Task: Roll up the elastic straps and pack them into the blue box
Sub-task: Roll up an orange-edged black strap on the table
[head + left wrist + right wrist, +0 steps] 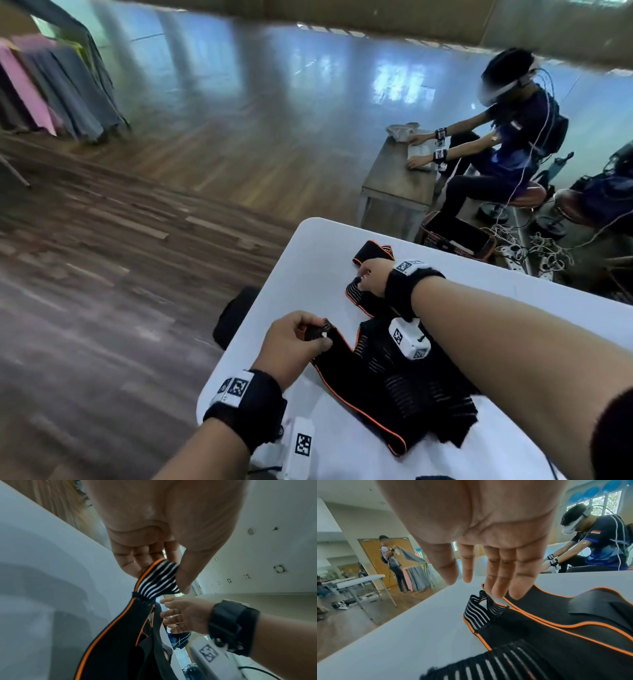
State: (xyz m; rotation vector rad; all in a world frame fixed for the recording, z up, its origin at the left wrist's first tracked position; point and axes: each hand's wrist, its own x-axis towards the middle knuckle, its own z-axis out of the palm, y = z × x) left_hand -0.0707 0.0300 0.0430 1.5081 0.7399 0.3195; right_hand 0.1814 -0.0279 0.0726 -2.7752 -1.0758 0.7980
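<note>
Black elastic straps with orange edging lie tangled on the white table. My left hand pinches the striped end of the near strap between thumb and fingers, lifted a little off the table. My right hand reaches further back with straight fingers; its fingertips hover at or touch the wavy striped end of another strap. That hand also shows in the left wrist view. No blue box is in view.
A dark object sits just off the table's left edge. A seated person works at a wooden table at the back right, with a basket and cables on the floor. Clothes hang far left.
</note>
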